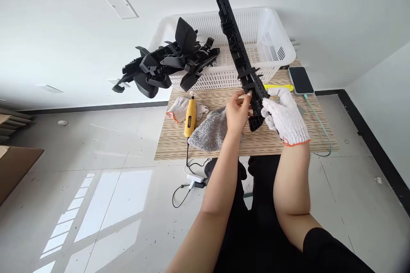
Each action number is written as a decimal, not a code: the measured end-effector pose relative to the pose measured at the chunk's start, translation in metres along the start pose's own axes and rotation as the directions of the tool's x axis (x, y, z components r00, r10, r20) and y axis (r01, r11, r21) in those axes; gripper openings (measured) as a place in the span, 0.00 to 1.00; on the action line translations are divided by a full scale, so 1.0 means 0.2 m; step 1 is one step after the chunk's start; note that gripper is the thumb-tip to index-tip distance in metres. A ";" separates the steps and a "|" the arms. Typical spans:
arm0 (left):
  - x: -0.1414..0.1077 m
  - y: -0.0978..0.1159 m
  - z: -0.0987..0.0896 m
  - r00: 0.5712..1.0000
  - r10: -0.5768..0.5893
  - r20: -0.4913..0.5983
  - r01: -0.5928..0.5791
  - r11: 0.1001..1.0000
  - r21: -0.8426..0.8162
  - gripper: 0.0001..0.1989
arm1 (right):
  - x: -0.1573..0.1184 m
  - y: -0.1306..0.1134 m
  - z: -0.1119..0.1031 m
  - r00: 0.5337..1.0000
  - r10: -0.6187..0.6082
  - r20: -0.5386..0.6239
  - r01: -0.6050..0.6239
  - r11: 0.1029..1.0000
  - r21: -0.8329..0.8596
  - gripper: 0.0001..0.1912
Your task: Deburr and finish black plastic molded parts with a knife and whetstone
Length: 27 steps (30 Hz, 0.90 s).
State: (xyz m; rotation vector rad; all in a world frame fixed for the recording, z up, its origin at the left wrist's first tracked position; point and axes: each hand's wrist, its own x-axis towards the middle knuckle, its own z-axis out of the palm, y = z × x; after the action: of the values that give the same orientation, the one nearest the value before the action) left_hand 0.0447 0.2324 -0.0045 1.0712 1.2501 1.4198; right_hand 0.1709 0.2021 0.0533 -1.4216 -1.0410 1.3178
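Observation:
A long, ribbed black plastic trim part [235, 47] slants up from my hands and over the front rim of the white basket. My left hand [238, 108], bare, is closed around its lower end from the left, thumb on top. Across from it, my right hand [283, 113] wears a white knit glove with an orange cuff; its fingers are closed against the part's right edge, and the fingertips are partly hidden. Below the left hand lies a grey speckled cloth [209, 132]. A yellow handheld tool [190, 117] with a black cable rests left of it.
The white plastic basket [278, 42] stands at the table's back, with several black plastic parts [160, 64] piled over its left side. On the striped table [173, 147] are another white glove [180, 108], a yellow strip-like object [283, 87] and a phone [301, 80] with a green cable.

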 end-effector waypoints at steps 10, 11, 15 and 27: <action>-0.03 0.01 0.01 0.997 -0.008 -0.076 0.011 0.999 0.039 0.14 | -0.04 -0.02 0.02 0.997 -0.003 0.075 0.006 0.999 -0.041 0.17; -0.03 0.01 0.01 0.997 -0.011 -0.082 0.015 0.999 0.044 0.14 | -0.04 -0.02 0.02 0.997 -0.009 0.077 0.012 0.999 -0.038 0.17; -0.03 0.01 0.00 0.995 -0.001 -0.100 0.008 0.997 0.072 0.14 | -0.05 -0.03 0.04 0.998 -0.010 0.068 0.013 0.999 -0.043 0.16; -0.03 0.02 -0.01 0.994 -0.003 -0.109 0.015 0.994 0.112 0.16 | -0.03 0.00 0.04 0.998 0.024 0.059 -0.020 0.997 -0.075 0.13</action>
State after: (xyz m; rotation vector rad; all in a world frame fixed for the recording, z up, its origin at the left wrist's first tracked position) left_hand 0.0432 0.2254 -0.0006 1.0739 1.4264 1.4311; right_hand 0.1623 0.1960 0.0551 -1.4600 -1.1270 1.3571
